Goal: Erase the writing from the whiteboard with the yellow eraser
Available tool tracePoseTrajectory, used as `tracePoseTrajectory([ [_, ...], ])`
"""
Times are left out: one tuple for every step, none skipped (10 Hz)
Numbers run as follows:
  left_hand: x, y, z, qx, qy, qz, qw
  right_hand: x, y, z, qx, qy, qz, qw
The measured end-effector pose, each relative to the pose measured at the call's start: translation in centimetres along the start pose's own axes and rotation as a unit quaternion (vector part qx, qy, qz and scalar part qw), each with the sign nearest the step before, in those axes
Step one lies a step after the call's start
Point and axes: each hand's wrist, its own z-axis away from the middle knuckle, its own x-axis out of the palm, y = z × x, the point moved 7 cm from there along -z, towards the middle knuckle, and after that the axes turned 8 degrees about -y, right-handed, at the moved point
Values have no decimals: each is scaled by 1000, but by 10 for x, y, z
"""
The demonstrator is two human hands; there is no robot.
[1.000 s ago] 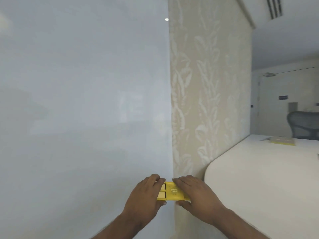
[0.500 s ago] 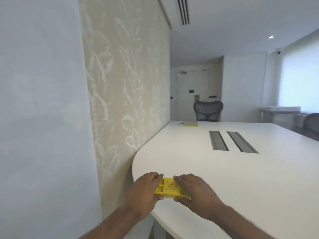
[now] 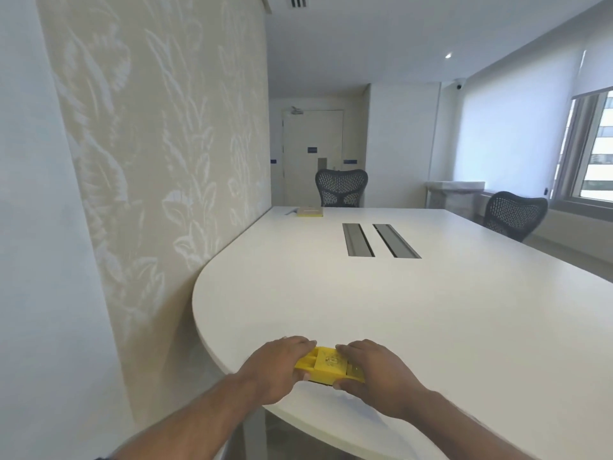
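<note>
Head view shows my left hand (image 3: 275,370) and right hand (image 3: 378,376) clasping the yellow eraser (image 3: 326,365) over the table (image 3: 431,310), whiteboard (image 3: 30,227) apparently clean, likely finishing.

White table (image 3: 414,310), yellow eraser (image 3: 328,368) on it

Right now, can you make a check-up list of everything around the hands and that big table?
Surface: white table, rounded near end, bare near the hands.
Job's things: yellow eraser held over the table's near edge; whiteboard at far left, no writing seen on the visible part.
Clutter: yellowish pad at the far end, a small item beside it too small to tell.
Hands: left hand and right hand grip the eraser's ends.
Cables: nothing seen; two shut grey slots in the tabletop.
Surroundings: leaf-patterned wall, two mesh chairs, door, window.
</note>
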Motion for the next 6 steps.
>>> tracePoseTrajectory([
  [15, 3, -1, -14, -22, 9, 1000, 12, 4, 5, 15, -18, -9, 1000],
  [24, 5, 1, -23, -29, 14, 999, 20, 4, 7, 19, -27, -14, 999],
  [33, 8, 4, -30, -37, 20, 999, 29, 5, 10, 24, -40, -15, 999],
  [38, 9, 5, -35, -42, 22, 998, 35, 7, 12, 35, -50, -25, 998],
  [39, 12, 11, -38, -42, -4, 998, 35, 9, 13, 36, -44, -31, 998],
  [30, 16, 18, -36, -32, -18, 999, 30, 9, 10, 39, -39, -25, 998],
])
